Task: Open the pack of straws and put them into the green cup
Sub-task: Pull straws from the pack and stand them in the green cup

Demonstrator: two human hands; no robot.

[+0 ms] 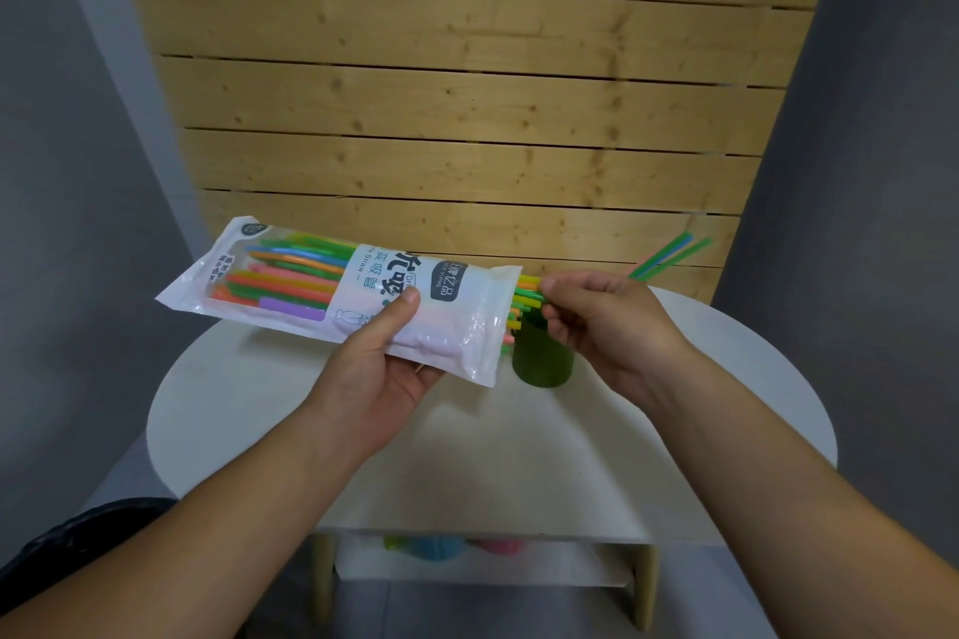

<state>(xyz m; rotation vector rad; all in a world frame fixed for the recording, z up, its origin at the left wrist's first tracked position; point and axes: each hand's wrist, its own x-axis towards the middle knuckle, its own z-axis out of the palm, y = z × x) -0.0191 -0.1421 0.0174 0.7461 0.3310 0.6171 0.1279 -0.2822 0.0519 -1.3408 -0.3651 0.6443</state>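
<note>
A white and clear plastic pack of coloured straws [332,291] lies roughly level in the air above the table, its open end to the right. My left hand [384,358] grips the pack from below, thumb on top. My right hand [597,322] pinches the ends of several straws [526,296] that stick out of the open end. The green cup [542,358] stands upright on the table just under that end, partly hidden by my right hand. A few straws [669,257] lean out to the right behind my right hand.
The round white table [493,431] stands against a wooden plank wall [467,93]. On its lower shelf sit green, blue and pink cups [441,546]. Grey walls flank both sides.
</note>
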